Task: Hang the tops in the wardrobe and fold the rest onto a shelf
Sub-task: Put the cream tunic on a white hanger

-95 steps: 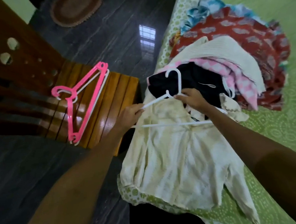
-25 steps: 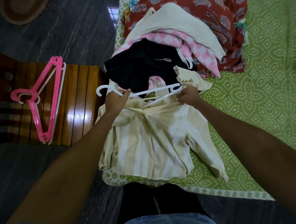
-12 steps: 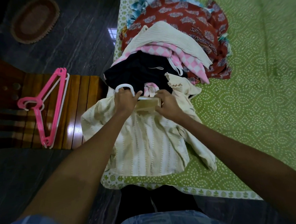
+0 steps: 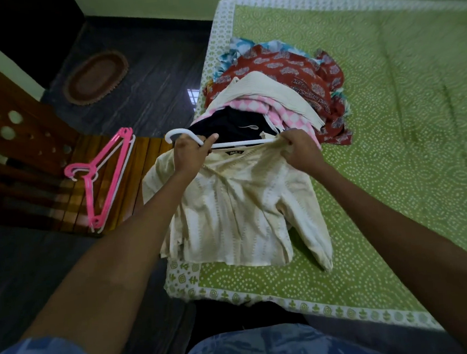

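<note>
1. Cream top [image 4: 238, 213]: long-sleeved, pale woven stripes, dark label at the neck. It lies on the near left corner of the bed [image 4: 396, 161], hem toward the person, neckline lifted by both hands.
2. White hanger [image 4: 237, 143]: hook points left, bar runs level along the top's neckline.
3. Left hand [image 4: 191, 152]: fingers curled round the hanger at the base of its hook, also gathering the top's left shoulder.
4. Right hand [image 4: 298, 147]: fingers pinched on the top's right shoulder fabric at the hanger's far end.
5. Clothes pile [image 4: 281, 95]: black, pink-checked, cream, red-printed and blue garments, heaped on the bed just behind the top.
6. Pink hangers [image 4: 104, 178]: stacked with a white one, lying on the slatted wooden chair [image 4: 143, 168] left of the bed.
</note>
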Motion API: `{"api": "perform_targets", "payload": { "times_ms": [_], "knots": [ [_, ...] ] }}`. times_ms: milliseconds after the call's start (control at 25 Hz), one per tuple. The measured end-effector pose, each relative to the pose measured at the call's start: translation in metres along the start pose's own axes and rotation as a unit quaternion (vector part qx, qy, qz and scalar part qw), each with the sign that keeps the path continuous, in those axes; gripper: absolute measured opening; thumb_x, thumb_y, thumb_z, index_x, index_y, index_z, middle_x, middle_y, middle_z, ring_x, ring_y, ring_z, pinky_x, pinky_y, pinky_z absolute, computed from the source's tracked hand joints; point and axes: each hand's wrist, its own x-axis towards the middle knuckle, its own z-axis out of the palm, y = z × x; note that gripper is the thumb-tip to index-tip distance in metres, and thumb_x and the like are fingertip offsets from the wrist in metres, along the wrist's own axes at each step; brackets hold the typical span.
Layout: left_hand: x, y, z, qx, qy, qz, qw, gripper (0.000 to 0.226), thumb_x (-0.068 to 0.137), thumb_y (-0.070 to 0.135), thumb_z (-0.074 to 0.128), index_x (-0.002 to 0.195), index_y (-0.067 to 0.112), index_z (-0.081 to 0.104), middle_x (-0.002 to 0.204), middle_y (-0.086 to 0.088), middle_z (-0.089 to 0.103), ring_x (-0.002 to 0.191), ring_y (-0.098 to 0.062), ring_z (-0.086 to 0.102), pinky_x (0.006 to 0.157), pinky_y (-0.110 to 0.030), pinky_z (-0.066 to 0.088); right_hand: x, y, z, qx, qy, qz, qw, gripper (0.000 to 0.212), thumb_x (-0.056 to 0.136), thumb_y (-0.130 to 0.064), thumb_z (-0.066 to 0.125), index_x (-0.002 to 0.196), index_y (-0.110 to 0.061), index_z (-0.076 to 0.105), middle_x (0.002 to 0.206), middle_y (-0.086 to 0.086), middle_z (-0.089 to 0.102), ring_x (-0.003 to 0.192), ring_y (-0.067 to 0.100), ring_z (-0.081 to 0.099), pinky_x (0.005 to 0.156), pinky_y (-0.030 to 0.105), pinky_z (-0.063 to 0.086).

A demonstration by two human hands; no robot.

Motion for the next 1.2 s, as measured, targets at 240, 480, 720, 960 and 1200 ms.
{"api": "perform_targets", "payload": {
  "times_ms": [240, 480, 720, 960, 1200],
  "knots": [
    [-0.019, 0.038, -0.055, -0.001, 0.039, 0.052, 0.998, 0.048, 0.086, 0.043, 0.060, 0.060, 0.003, 0.066, 0.060, -0.017, 0.062, 0.050, -0.015, 0.051, 0.053, -0.026, 0.039, 0.002, -0.039, -0.082, -0.027, -0.063, -0.121, 0.990, 0.017, 0.082, -0.009, 0.067, 0.097, -0.005, 0.074, 0.087, 0.020, 0.072, 0.078, 0.035, 0.065, 0.068, 0.033, 0.042],
    [-0.027, 0.074, -0.084, 0.073, 0.069, 0.109, 0.989, 0.051, 0.083, 0.051, 0.059, 0.062, 0.005, 0.066, 0.069, -0.014, 0.064, 0.068, -0.021, 0.058, 0.065, -0.030, 0.041, -0.025, -0.105, -0.105, 0.036, 0.058, -0.139, 0.988, 0.017, 0.084, -0.005, 0.061, 0.096, -0.001, 0.073, 0.089, 0.018, 0.073, 0.082, 0.029, 0.067, 0.066, 0.023, 0.039],
    [-0.033, 0.097, -0.128, -0.014, 0.075, 0.126, 0.989, 0.051, 0.081, 0.050, 0.061, 0.058, 0.005, 0.064, 0.056, -0.004, 0.060, 0.052, -0.010, 0.053, 0.062, -0.028, 0.045, -0.038, -0.128, -0.127, -0.015, 0.049, -0.054, 0.997, 0.040, 0.079, -0.018, 0.065, 0.115, -0.001, 0.062, 0.115, 0.020, 0.063, 0.105, 0.031, 0.059, 0.082, 0.030, 0.045],
    [-0.053, 0.107, -0.182, -0.052, -0.004, 0.208, 0.977, 0.016, 0.083, 0.026, 0.067, 0.085, 0.012, 0.060, 0.073, 0.005, 0.056, 0.064, -0.005, 0.050, 0.061, -0.014, 0.042, -0.049, -0.145, -0.137, -0.008, 0.132, -0.053, 0.990, 0.018, 0.083, -0.005, 0.063, 0.095, 0.004, 0.071, 0.090, 0.025, 0.069, 0.085, 0.036, 0.062, 0.060, 0.030, 0.033],
    [-0.054, 0.110, -0.229, -0.225, -0.113, 0.219, 0.943, 0.034, 0.070, -0.005, 0.053, 0.098, 0.013, 0.054, 0.105, -0.007, 0.062, 0.089, -0.021, 0.059, 0.076, -0.029, 0.050, -0.061, -0.157, -0.164, 0.001, 0.231, -0.073, 0.970, 0.018, 0.074, 0.009, 0.060, 0.087, 0.008, 0.071, 0.088, 0.027, 0.069, 0.085, 0.038, 0.064, 0.071, 0.036, 0.042]
  ]
}}
